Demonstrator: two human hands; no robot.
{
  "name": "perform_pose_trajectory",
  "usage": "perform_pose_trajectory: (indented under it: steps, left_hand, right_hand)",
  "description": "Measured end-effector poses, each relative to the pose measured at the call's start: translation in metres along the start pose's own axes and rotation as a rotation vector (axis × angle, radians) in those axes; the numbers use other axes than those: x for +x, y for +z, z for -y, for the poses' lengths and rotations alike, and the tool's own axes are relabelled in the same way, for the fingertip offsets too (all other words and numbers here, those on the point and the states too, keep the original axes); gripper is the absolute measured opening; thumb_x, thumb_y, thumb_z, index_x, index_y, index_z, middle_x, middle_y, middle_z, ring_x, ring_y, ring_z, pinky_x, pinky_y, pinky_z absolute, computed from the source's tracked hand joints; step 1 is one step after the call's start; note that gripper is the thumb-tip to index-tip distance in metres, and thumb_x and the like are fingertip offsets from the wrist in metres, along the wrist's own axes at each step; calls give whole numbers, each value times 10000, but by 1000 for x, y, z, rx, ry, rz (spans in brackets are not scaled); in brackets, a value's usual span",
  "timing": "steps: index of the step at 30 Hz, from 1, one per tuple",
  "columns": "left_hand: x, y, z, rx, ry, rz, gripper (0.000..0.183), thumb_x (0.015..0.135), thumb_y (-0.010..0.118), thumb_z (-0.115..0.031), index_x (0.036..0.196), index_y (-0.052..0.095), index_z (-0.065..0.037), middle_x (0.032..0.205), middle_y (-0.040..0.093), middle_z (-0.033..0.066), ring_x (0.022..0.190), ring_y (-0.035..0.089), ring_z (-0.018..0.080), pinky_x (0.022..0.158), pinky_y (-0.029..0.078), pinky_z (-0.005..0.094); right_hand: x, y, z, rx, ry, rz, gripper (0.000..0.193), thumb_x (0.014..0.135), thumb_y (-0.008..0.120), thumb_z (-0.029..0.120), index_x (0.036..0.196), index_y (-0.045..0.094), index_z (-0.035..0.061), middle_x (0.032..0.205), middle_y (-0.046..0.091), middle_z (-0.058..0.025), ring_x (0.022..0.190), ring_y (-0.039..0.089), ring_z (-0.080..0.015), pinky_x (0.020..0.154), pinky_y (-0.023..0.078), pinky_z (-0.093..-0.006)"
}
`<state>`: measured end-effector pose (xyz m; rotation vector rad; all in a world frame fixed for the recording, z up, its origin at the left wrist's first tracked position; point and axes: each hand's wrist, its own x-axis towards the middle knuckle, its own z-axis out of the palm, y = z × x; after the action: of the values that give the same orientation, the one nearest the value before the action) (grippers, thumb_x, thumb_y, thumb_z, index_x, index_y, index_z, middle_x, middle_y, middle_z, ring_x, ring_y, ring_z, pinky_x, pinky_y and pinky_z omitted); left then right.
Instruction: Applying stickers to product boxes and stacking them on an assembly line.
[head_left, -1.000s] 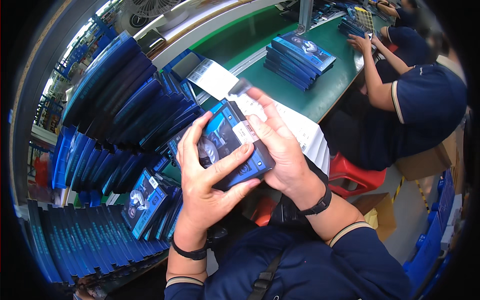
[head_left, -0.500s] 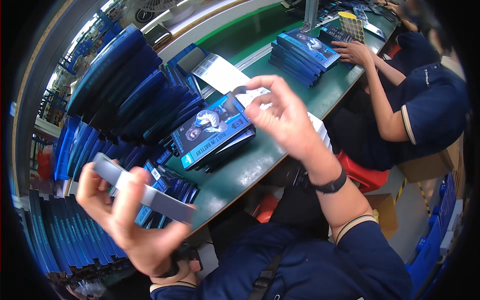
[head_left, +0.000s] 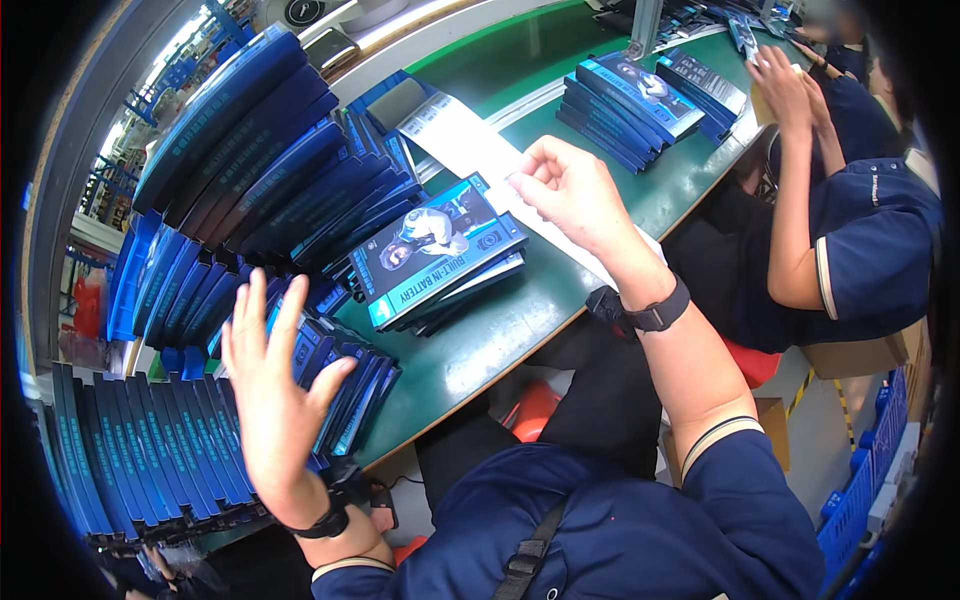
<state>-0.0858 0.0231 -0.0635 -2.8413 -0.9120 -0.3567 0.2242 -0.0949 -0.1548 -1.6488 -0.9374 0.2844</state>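
Note:
My left hand (head_left: 268, 385) is open, fingers spread and nothing in it, above a group of blue boxes (head_left: 360, 395) near the table's edge. My right hand (head_left: 578, 195) is closed in a pinch over a white strip of labels (head_left: 470, 135). Whatever its fingertips hold is too small to make out. Between the hands lies a short stack of flat blue and black boxes, its top box (head_left: 430, 240) printed with a white-clad figure. The right fingertips are just beyond this box's far right corner, apart from it.
Tall leaning stacks of blue boxes (head_left: 235, 125) crowd the left side, with a row of upright boxes (head_left: 150, 450) below. Farther right on the green table (head_left: 480, 345) stands another box stack (head_left: 640, 95). A co-worker (head_left: 860, 220) sits at the right.
The box that was in my left hand is no longer there, and the fingers have spread. My right hand has moved slightly, its fingers now pinched over the label strip. The co-worker's hands moved farther away.

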Motion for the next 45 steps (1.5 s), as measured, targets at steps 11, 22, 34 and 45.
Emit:
perform_pose_trajectory:
  steps: [11, 22, 34, 45]
  left_hand:
    - [83, 63, -71, -394, 322, 8, 734, 709, 857, -323, 1386, 590, -229, 1526, 397, 240, 1412, 377, 408, 1181, 248, 523]
    - [76, 72, -79, -570, 387, -19, 581, 639, 850, -220, 1204, 733, -288, 1443, 453, 220, 1309, 439, 408, 1110, 331, 498]
    - [36, 36, -105, -746, 423, -209, 873, 546, 885, -117, 1366, 588, -147, 1425, 360, 207, 1299, 462, 395, 1050, 428, 483]
    - [9, -36, -45, -241, 81, -295, 658, 533, 793, -108, 1184, 729, -175, 1321, 455, 230, 1222, 484, 403, 1006, 425, 481]
  right_hand:
    - [4, 4, -3, -4, 49, 47, 151, 888, 721, 152, 902, 632, 31, 701, 618, 10, 620, 556, -46, 556, 471, -227]
    - [-19, -5, 13, 173, 51, -14, 340, 929, 680, 192, 1224, 593, 46, 686, 597, -33, 636, 580, -104, 646, 494, -287]
    - [-88, 36, 59, 1280, 121, 230, 529, 1066, 463, 326, 1532, 303, 136, 1351, 489, -91, 1206, 529, -144, 1028, 456, -320]
    - [-67, -44, 8, 165, 4, -76, 337, 963, 600, 56, 1300, 585, 67, 956, 585, -18, 843, 561, -93, 747, 478, -240]
